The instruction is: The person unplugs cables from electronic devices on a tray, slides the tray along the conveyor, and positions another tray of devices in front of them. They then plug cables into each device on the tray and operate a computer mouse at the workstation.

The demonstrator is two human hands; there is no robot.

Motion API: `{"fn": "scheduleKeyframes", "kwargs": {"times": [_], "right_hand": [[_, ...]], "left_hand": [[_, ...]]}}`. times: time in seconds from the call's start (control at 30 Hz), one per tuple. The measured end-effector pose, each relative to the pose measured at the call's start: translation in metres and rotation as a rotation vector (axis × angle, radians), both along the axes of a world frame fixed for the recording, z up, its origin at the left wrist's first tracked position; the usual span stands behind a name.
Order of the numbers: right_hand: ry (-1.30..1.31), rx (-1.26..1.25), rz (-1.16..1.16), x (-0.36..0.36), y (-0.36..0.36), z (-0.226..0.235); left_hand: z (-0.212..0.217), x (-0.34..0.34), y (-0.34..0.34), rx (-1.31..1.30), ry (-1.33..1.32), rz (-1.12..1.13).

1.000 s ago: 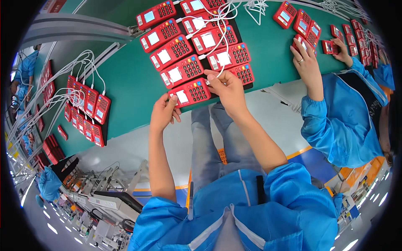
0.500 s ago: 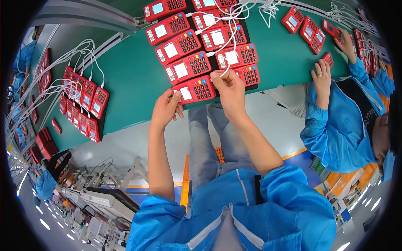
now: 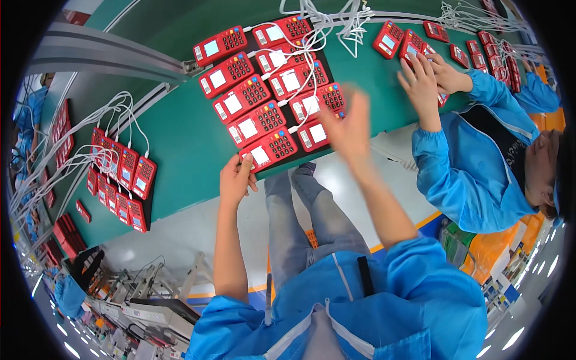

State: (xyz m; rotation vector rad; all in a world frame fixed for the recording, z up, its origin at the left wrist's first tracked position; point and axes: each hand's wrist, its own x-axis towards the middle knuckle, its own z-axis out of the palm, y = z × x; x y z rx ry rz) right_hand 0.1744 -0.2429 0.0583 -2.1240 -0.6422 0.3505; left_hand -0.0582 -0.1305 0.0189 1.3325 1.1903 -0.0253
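Two columns of red handheld card terminals with lit screens and dark keypads lie before me. My left hand (image 3: 237, 177) pinches the lower left corner of the nearest red card terminal (image 3: 269, 150), thumb on top. A white cable plug (image 3: 293, 129) meets this terminal's upper right side. My right hand (image 3: 350, 127) is blurred by motion, its thumb apart from the fingers and nothing visible between them. It passes over the right edge of the lowest terminal in the right column (image 3: 314, 135). Other white cables (image 3: 316, 36) run down between the columns from a tangle at the top.
The terminals lie on a green tabletop (image 3: 198, 162), partly over a black mat. More cabled red terminals (image 3: 123, 162) stand on the left. A metal beam (image 3: 114, 55) crosses the upper left. At right, a co-worker's hands (image 3: 423, 90) work over other terminals (image 3: 388, 39).
My right hand has let go of the white cable and swung right, away from the nearest terminal. My left hand stays at that terminal's corner. The view has shifted; the co-worker's hands have moved left.
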Motion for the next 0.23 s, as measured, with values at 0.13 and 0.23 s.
{"fn": "scheduleKeyframes", "kwargs": {"times": [0.13,0.23], "right_hand": [[-0.742,-0.164,0.028,0.124,0.05,0.002],[-0.923,-0.275,0.332,0.21,0.05,-0.045]], "left_hand": [[0.005,0.007,-0.002,0.081,0.036,0.006],[0.007,0.011,-0.017,0.75,0.33,-0.143]]}}
